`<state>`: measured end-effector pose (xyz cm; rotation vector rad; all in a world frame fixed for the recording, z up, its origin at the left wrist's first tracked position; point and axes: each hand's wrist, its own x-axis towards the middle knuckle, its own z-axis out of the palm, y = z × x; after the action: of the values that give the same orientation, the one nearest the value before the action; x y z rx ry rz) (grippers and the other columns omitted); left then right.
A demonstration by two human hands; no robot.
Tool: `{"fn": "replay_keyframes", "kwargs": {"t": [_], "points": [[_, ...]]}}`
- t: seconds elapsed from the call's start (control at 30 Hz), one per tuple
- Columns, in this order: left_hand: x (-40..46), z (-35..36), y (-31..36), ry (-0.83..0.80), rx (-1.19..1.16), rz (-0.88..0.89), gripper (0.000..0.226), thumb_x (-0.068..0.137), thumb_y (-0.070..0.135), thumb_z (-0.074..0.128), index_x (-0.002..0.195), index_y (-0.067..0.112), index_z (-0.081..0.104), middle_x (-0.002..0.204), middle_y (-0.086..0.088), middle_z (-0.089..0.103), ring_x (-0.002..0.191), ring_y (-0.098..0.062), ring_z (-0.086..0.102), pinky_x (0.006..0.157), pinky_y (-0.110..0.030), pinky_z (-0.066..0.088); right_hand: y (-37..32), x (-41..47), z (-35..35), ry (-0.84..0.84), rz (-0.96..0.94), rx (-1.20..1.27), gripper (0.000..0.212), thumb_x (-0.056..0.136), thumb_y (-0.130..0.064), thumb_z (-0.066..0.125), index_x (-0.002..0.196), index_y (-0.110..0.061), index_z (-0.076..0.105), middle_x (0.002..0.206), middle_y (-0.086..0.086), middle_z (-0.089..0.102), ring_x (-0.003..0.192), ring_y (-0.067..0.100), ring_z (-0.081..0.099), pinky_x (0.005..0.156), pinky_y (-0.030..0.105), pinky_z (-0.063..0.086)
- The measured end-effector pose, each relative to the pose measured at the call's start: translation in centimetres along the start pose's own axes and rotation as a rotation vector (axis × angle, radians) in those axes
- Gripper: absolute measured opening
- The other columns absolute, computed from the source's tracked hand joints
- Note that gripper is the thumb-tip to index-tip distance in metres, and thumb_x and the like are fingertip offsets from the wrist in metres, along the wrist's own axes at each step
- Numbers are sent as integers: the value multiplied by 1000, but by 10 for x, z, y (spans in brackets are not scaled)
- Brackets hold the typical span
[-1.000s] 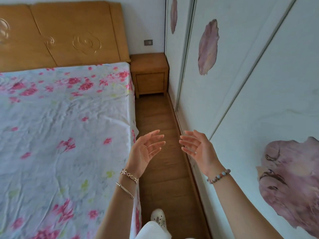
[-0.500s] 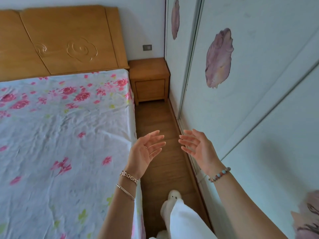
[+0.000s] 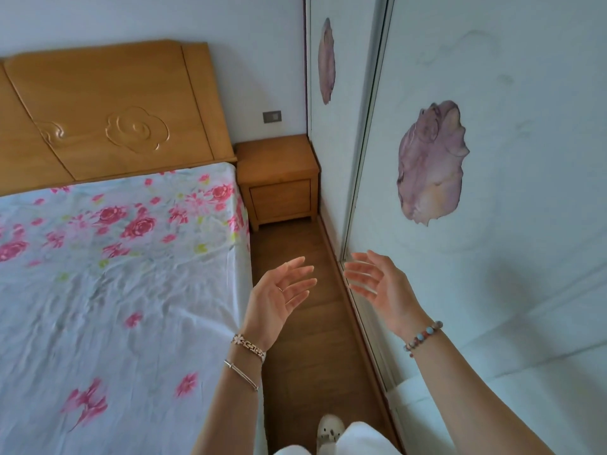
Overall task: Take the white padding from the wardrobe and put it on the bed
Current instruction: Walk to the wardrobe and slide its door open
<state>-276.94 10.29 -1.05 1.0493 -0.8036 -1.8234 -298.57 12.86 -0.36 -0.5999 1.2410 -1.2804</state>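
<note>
The wardrobe (image 3: 512,224) fills the right side, its white sliding doors with purple flower prints closed. The white padding is not in view. The bed (image 3: 108,290) with a pink-flowered sheet lies on the left. My left hand (image 3: 279,297) is raised over the floor strip beside the bed's edge, palm facing right, fingers relaxed and empty. My right hand (image 3: 377,284) is held up facing it, palm left, fingers straight, just in front of the wardrobe door's lower edge, holding nothing.
A narrow wooden floor strip (image 3: 302,339) runs between bed and wardrobe. A wooden bedside cabinet (image 3: 279,178) stands at its far end, next to the wooden headboard (image 3: 108,110). My foot in a white shoe (image 3: 330,431) is on the floor below.
The view has tilted up and moved forward along the wardrobe. Both hands keep the same raised, empty pose facing each other.
</note>
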Motion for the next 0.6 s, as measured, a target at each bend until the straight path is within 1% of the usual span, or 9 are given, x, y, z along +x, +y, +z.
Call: {"fn": "replay_keyframes", "kwargs": {"t": [0.17,0.27,0.37,0.43,0.53,0.6], "points": [[53,8,9,-24,20,-19,39,89,36,60,120,17,73,126,-14,70,118,-35,66,101,-44,48,-17,43,-9,38,-7,39,26,96,-34,57,102,-15,74,104,10,76,99,24,73,84,38,53],[83,18,14,-43,28,-38,39,85,37,63,117,17,74,124,-14,71,116,-35,67,100,-44,49,-23,61,-18,88,-13,55,28,95,-34,57,104,-13,74,106,11,76,99,24,73,86,39,52],[114,31,22,-107,45,-71,38,85,36,62,115,17,76,121,-12,73,114,-33,68,95,-41,51,-31,77,-25,163,-25,86,29,95,-33,58,104,-11,74,108,14,76,102,28,71,93,44,52],[135,39,28,-158,60,-93,38,85,35,61,114,16,76,120,-13,73,112,-33,69,97,-42,51,-37,86,-28,207,-43,102,29,95,-33,58,104,-11,74,108,14,76,104,30,71,95,45,51],[167,60,41,-230,101,-123,39,82,36,64,113,16,77,122,-14,72,112,-33,69,104,-46,47,-50,98,-33,286,-90,115,30,97,-34,56,107,-12,74,108,12,76,106,30,70,94,43,52],[186,77,50,-301,148,-137,39,82,37,64,114,17,76,122,-13,72,110,-31,70,102,-44,49,-59,104,-36,336,-125,136,31,96,-36,56,108,-13,74,108,11,76,106,28,71,92,42,52]]}}
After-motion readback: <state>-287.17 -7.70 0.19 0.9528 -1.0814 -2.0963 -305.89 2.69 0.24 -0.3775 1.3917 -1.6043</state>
